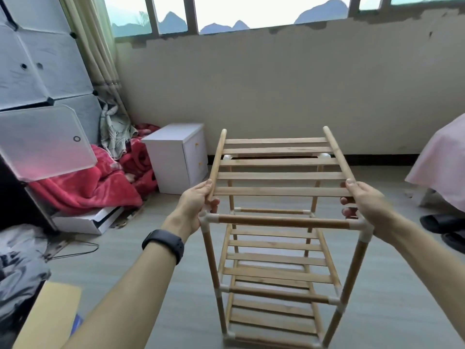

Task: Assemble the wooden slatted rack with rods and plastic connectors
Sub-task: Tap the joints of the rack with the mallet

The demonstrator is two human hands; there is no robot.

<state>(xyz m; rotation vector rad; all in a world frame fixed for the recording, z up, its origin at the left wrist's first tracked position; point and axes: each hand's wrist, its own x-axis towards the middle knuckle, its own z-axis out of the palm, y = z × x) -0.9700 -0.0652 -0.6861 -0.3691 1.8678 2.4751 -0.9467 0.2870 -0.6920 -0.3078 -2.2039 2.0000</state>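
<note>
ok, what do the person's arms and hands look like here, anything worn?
Both forearms are bare, no sleeves in view. The left hand and right hand wear no gloves and show no rings. The only thing worn is a plain black band, like a fitness tracker, on the left wrist; the right wrist has nothing.

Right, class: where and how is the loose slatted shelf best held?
By its two side rods, near their near ends, coming in from each outer side. The rods are round and stick out past the slats; the shelf is tilted over the frame, so that probably steers it onto the connectors.
</note>
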